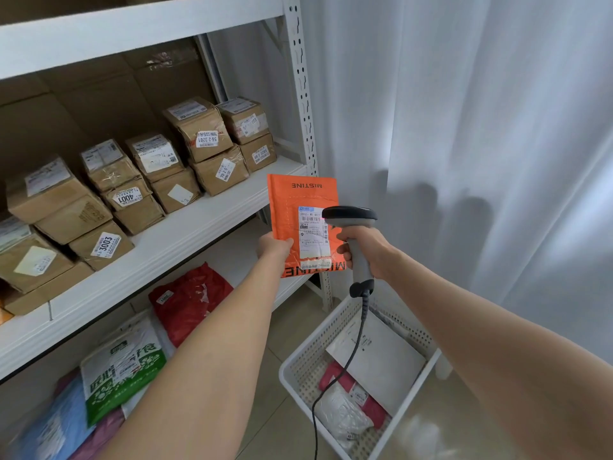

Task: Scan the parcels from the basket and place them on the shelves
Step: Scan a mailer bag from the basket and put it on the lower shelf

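Orange parcel [300, 214] in left hand [272, 247]

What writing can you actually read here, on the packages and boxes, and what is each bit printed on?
"MISTINE": orange parcel, printed at both ends.
"4001": sticker on a brown box.
"3003": sticker on a lower front box.
"56-2-3201": sticker on an upper box.
"70-2-5": sticker on the box below it.
Shipping label on the orange parcel, green-and-white bag: too small or blurred.
Scanner: no text seen.
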{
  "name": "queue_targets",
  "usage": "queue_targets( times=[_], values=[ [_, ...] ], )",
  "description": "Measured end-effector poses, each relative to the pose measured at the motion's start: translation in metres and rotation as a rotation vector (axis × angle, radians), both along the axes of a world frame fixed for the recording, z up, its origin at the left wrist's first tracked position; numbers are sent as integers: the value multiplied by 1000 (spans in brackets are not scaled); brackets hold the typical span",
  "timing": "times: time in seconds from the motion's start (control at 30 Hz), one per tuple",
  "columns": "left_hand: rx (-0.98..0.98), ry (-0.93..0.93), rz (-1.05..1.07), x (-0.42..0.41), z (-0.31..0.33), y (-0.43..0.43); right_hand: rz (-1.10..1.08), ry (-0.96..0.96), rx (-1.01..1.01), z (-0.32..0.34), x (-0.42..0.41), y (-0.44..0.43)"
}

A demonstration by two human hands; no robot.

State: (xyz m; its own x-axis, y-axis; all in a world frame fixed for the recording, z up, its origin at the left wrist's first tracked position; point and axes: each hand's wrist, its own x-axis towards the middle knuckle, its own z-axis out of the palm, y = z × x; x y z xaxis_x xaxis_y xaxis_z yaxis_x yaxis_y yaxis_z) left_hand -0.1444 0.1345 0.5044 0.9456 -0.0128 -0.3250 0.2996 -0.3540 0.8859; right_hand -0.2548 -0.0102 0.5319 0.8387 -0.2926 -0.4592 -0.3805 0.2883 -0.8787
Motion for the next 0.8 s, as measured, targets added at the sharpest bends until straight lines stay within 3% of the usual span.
queue_targets(
  times=[0.8],
  values=[
    [27,38,45,11,-17,15,33,6,49,-7,6,3]
  ],
)
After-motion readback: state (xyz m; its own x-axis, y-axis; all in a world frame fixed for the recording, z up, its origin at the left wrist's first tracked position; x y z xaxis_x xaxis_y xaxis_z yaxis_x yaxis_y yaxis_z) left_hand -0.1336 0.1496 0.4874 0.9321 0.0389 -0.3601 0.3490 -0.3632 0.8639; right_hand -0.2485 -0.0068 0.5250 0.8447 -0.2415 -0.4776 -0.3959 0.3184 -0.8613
